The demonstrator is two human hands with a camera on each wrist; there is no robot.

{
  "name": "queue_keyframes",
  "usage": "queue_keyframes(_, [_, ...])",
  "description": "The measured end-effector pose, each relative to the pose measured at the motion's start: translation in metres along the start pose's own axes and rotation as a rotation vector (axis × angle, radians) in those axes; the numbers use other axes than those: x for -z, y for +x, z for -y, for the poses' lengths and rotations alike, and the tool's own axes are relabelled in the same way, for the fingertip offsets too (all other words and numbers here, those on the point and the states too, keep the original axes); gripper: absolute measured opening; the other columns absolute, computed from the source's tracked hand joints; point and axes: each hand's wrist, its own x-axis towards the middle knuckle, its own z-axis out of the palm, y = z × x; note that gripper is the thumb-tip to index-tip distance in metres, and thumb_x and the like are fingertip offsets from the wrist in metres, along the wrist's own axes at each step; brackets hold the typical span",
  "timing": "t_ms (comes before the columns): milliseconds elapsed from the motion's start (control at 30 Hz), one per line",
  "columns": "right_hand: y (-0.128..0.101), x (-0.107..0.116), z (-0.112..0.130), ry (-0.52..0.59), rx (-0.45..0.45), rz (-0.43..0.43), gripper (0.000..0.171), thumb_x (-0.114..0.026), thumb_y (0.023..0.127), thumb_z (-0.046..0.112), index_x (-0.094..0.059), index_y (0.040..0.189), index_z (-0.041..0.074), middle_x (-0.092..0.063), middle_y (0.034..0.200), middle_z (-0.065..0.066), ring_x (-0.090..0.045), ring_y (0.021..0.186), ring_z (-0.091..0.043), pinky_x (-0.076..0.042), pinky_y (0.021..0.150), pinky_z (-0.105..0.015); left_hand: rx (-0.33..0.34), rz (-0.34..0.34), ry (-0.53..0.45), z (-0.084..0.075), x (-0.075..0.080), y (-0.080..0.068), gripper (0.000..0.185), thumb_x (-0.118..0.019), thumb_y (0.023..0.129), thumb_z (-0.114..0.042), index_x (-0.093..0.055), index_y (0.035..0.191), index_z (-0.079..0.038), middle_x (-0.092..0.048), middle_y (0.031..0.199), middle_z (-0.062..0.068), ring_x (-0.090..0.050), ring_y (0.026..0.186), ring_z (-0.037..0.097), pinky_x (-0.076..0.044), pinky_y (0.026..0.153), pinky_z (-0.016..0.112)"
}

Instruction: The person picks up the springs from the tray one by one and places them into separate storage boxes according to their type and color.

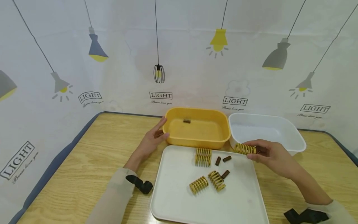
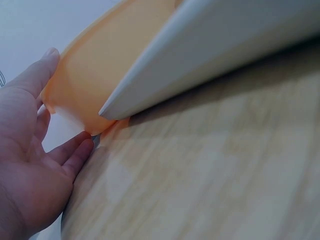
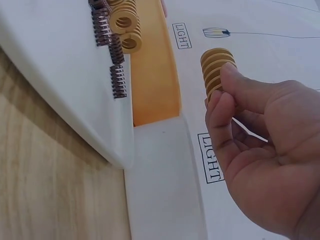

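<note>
My right hand (image 1: 275,157) pinches a large yellow coil spring (image 1: 245,148) between thumb and fingers, just in front of the white bin. In the right wrist view the spring (image 3: 218,70) sticks up out of the fingertips. My left hand (image 1: 152,140) touches the left end of the yellow bin (image 1: 197,142), fingers spread along its wall. One small dark spring (image 1: 186,121) lies inside that bin. On the white tray (image 1: 179,199) are several large yellow springs (image 1: 199,185) and 3 small dark springs (image 1: 227,158).
The white bin (image 1: 300,144) stands right of the yellow one, both along the back of the wooden table (image 1: 72,174). Behind them hangs a pale cloth (image 1: 190,77) printed with lamps. The tray's back edge lies close against the yellow bin's front.
</note>
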Motion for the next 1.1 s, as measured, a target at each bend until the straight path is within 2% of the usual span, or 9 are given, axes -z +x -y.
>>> queue_keyframes(367, [0.001,0.016,-0.007,-0.013,-0.016,-0.029,0.034,-0.068,0.089,0.012,-0.062,0.122,0.006,-0.066,0.106,-0.009,-0.066,0.087,-0.011,-0.056,0.068,-0.027,-0.012,0.015,0.0,0.002,-0.002,0.002,0.063,-0.058,0.097,-0.015,-0.027,0.152,-0.012,-0.01,0.159,-0.003,-0.033,0.134,0.039,-0.031,0.108,0.043])
queue_keyframes(633, [0.011,0.027,-0.005,-0.003,0.012,-0.029,0.034,-0.068,0.09,0.011,-0.062,0.123,0.006,-0.066,0.102,-0.009,-0.065,0.082,-0.016,-0.055,0.062,-0.03,-0.013,0.001,0.012,-0.001,0.001,0.001,0.063,-0.059,0.096,-0.015,-0.028,0.151,-0.013,-0.011,0.159,-0.004,-0.035,0.134,0.037,-0.033,0.107,0.042])
queue_keyframes(800, [0.018,0.033,-0.008,-0.017,0.015,-0.03,0.034,-0.067,0.09,0.011,-0.062,0.123,0.006,-0.065,0.104,-0.011,-0.065,0.084,-0.014,-0.054,0.062,-0.028,-0.008,-0.009,0.018,0.003,0.004,0.002,0.064,-0.059,0.096,-0.017,-0.027,0.152,-0.013,-0.011,0.159,-0.006,-0.035,0.134,0.035,-0.032,0.108,0.041])
queue_keyframes(1100, [0.025,0.041,-0.015,-0.048,0.009,-0.02,0.035,-0.066,0.091,0.014,-0.061,0.125,0.008,-0.066,0.104,-0.009,-0.065,0.084,-0.016,-0.053,0.061,-0.027,0.002,-0.002,0.001,0.001,0.0,0.0,0.063,-0.059,0.096,-0.016,-0.028,0.151,-0.017,-0.012,0.159,-0.005,-0.036,0.134,0.035,-0.034,0.107,0.04])
